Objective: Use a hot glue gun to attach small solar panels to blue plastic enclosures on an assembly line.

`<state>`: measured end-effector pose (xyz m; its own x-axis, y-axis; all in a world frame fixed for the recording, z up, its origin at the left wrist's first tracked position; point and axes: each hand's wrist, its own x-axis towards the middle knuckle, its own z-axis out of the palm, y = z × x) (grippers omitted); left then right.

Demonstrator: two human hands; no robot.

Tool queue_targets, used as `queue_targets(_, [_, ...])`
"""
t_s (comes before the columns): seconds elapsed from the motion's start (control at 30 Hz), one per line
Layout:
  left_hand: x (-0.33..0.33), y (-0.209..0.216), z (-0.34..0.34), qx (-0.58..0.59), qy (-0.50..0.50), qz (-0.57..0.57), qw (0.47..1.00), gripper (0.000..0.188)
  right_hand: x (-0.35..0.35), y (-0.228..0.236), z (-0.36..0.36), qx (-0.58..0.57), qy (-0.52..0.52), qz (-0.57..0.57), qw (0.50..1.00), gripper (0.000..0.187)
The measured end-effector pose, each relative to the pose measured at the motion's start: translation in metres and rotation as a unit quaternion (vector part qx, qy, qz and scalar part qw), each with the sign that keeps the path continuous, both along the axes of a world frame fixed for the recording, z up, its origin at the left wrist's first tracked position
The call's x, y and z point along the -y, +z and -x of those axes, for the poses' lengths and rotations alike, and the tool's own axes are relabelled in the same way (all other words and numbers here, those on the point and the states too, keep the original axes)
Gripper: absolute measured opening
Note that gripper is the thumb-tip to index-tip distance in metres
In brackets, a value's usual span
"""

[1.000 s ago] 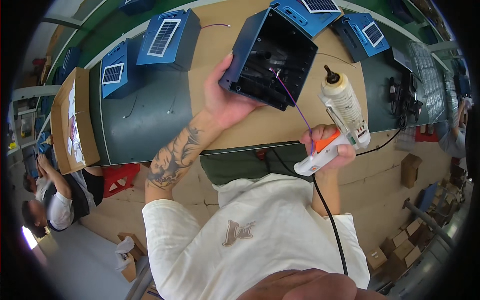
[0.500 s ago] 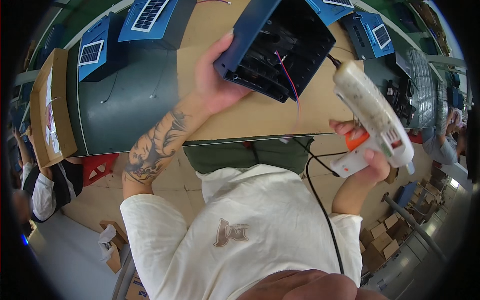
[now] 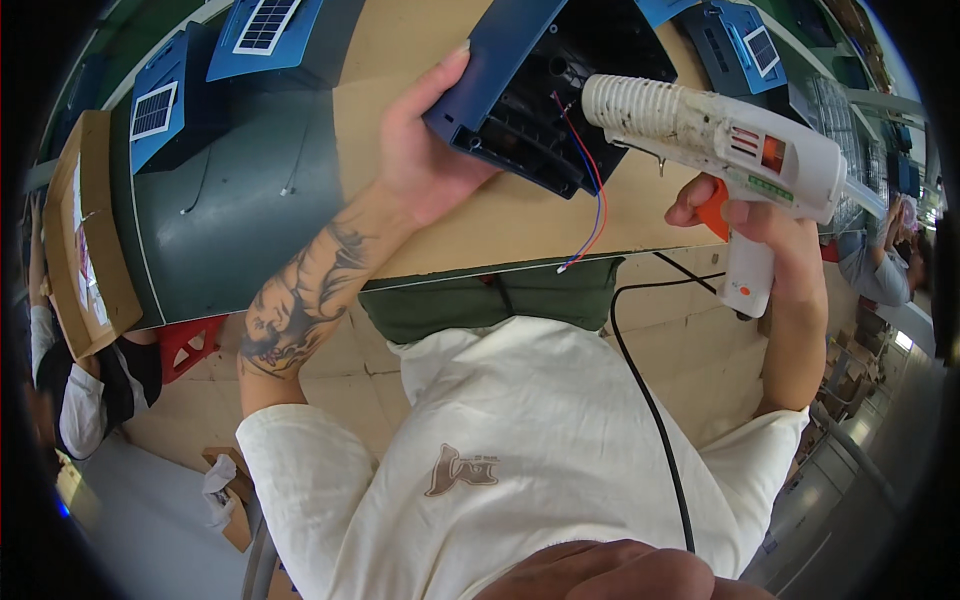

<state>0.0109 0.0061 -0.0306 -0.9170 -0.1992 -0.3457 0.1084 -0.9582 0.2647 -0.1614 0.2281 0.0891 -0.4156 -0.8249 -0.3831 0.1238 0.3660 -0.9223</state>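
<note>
Tilted in my left hand (image 3: 425,150) is a dark blue open plastic housing (image 3: 490,75), its black ribbed inside turned toward me. The left thumb lies along its outer side, and the other fingers are hidden behind or beneath it. A thin red and blue wire pair (image 3: 597,200) hangs out of the housing over its near edge, ending in a small white connector. My right hand (image 3: 755,215) grips a white hot glue gun (image 3: 720,135) by its handle, with fingers at the orange trigger. The gun's stained front end reaches over the housing's opening, hiding its tip; a glue stick (image 3: 862,197) protrudes behind.
Blue boxes with small solar panels (image 3: 153,110) stand at the table's far left and far right. Thin cables (image 3: 295,165) lie on the green mat. A cardboard tray (image 3: 100,230) sits at the left edge. The gun's black cord (image 3: 640,375) hangs before me. Other people are at both sides.
My right hand has raised and turned the glue gun, bringing its front end leftward over the housing. The wire pair hangs lower in clear view. My left hand keeps its hold on the housing.
</note>
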Motion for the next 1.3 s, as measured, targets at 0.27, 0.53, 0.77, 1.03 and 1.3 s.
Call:
queue_targets(0.27, [-0.003,0.000,-0.001,-0.008,0.004,0.033,0.999,0.038,0.007,0.003,0.002,-0.008,-0.014,-0.029,0.999,0.030])
queue_targets(0.53, [-0.005,0.003,0.000,-0.009,0.017,0.044,0.999,0.036,0.010,0.004,-0.003,-0.076,0.019,-0.055,0.995,0.018])
queue_targets(0.77, [-0.005,0.001,-0.002,-0.018,0.010,0.059,0.998,0.037,0.007,0.004,-0.003,-0.082,0.029,-0.069,0.994,0.018])
queue_targets(1.03, [-0.001,-0.010,-0.002,-0.042,-0.011,0.059,0.997,0.041,0.002,0.001,0.000,-0.099,0.040,-0.079,0.991,0.019])
queue_targets(1.3, [0.001,-0.009,-0.003,-0.071,-0.028,0.056,0.996,0.042,0.003,0.001,-0.001,-0.100,0.038,-0.078,0.991,0.017])
